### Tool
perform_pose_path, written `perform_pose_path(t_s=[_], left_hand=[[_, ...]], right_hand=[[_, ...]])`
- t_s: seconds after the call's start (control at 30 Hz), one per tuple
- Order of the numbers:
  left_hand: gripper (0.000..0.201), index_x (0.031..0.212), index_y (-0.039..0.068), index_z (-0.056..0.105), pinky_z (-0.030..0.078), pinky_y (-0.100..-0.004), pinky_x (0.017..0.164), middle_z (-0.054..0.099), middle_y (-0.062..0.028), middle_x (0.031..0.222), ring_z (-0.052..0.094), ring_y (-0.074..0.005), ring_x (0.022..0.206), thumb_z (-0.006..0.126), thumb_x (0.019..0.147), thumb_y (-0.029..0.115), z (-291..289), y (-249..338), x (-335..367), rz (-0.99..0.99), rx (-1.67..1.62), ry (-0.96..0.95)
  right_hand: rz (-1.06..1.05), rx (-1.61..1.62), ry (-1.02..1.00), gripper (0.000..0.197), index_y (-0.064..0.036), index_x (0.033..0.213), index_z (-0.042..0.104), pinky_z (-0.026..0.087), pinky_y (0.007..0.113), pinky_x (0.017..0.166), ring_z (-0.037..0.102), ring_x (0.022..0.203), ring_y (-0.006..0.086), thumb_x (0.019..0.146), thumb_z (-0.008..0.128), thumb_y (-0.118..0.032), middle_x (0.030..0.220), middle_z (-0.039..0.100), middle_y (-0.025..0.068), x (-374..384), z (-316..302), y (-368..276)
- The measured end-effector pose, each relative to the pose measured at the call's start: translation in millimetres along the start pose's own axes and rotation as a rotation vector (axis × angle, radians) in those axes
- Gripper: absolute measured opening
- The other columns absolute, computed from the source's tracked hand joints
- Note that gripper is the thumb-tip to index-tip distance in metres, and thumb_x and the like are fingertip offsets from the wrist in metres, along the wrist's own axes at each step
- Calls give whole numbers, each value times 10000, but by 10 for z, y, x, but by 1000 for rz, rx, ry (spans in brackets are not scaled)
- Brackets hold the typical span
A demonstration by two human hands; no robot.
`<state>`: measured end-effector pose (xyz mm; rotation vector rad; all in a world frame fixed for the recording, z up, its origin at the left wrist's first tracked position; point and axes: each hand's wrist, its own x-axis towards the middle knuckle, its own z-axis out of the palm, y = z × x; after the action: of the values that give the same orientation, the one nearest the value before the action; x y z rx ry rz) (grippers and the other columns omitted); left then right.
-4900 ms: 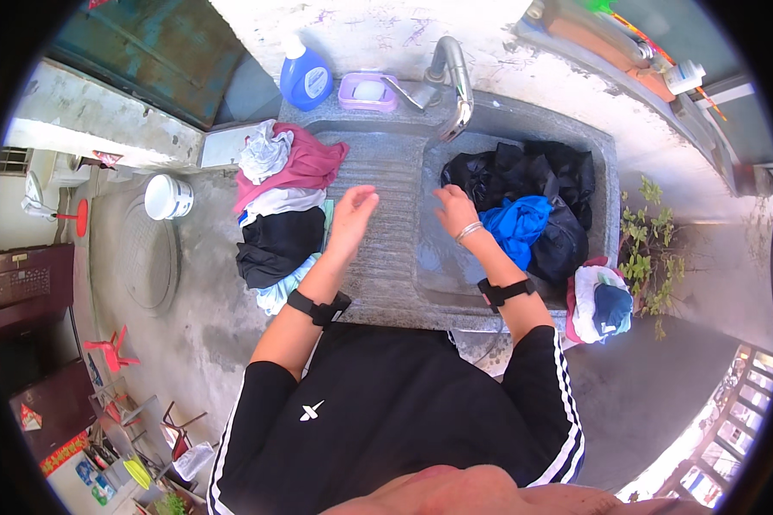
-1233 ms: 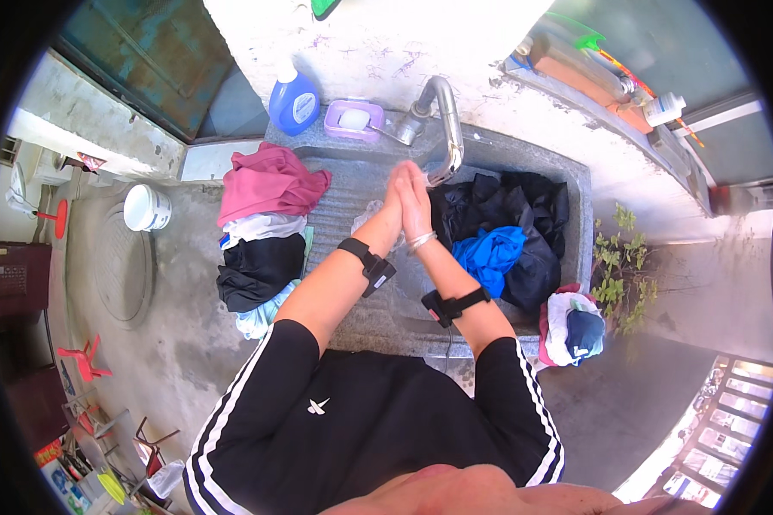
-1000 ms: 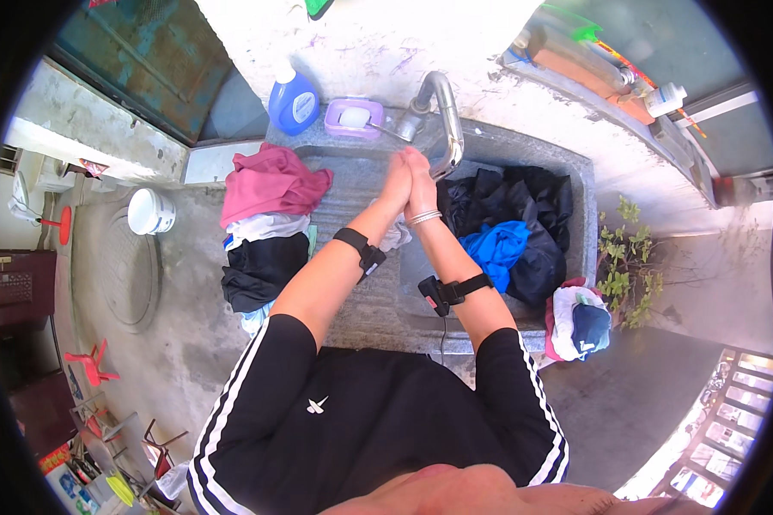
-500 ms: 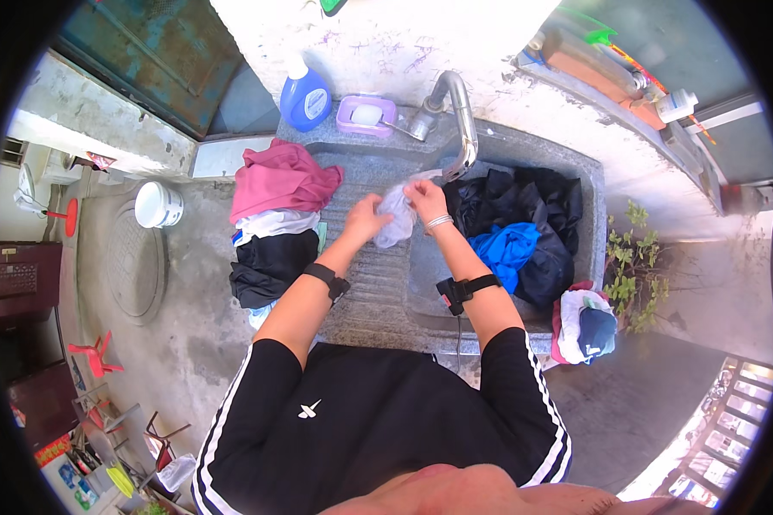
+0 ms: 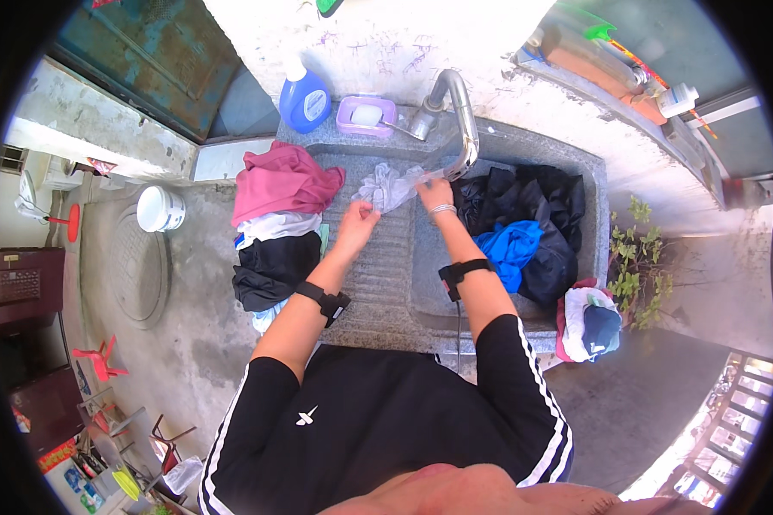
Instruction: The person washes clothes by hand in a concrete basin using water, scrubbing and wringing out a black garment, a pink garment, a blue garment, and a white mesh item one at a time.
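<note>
A thin, pale greyish-white cloth [image 5: 386, 188] is spread in loose folds over the ribbed washboard part of the stone sink [image 5: 365, 296]. At its lower left edge, my left hand [image 5: 358, 225] is closed with the fingertips pinching the fabric. My right hand [image 5: 436, 196] grips the cloth's right end, just beside the mouth of the metal tap [image 5: 464, 120]; its fingertips are partly hidden by the fabric. In the basin, right of my right hand, dark garments [image 5: 554, 206] lie heaped with a bright blue garment [image 5: 513, 249] on them.
Left of the washboard is a clothes pile with a pink garment [image 5: 285, 182] and a black one [image 5: 276, 268]. A blue detergent bottle [image 5: 305, 103] and a purple soap dish [image 5: 352, 129] stand along the back ledge. More clothes [image 5: 589, 324] hang over the right front corner. A white bucket [image 5: 160, 209] stands far left.
The bunched cloth has been opened out and shifted slightly up and left. My hands have moved apart, the right one toward the tap, the left one a little left.
</note>
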<state>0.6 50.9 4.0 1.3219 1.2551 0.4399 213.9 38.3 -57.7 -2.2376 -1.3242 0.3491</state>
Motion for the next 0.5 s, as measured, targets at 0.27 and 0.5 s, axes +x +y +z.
perform_pose_path(t_s=[0.27, 0.5], left_hand=[[617, 1187, 50, 423, 438, -458, 803, 470, -160, 1160, 494, -300, 1021, 443, 826, 550, -4, 282, 90, -467, -841, -115], [330, 1024, 96, 523, 446, -466, 808, 557, -91, 1044, 546, -246, 967, 454, 877, 383, 322, 227, 134, -343, -964, -211]], right_hand=[[-60, 902, -294, 203, -21, 729, 513, 421, 330, 639, 531, 660, 252, 736, 540, -223, 718, 551, 117, -489, -218, -892], [-172, 89, 30, 213, -51, 729, 521, 456, 447, 598, 581, 635, 317, 747, 521, -263, 690, 575, 145, -439, -312, -862]])
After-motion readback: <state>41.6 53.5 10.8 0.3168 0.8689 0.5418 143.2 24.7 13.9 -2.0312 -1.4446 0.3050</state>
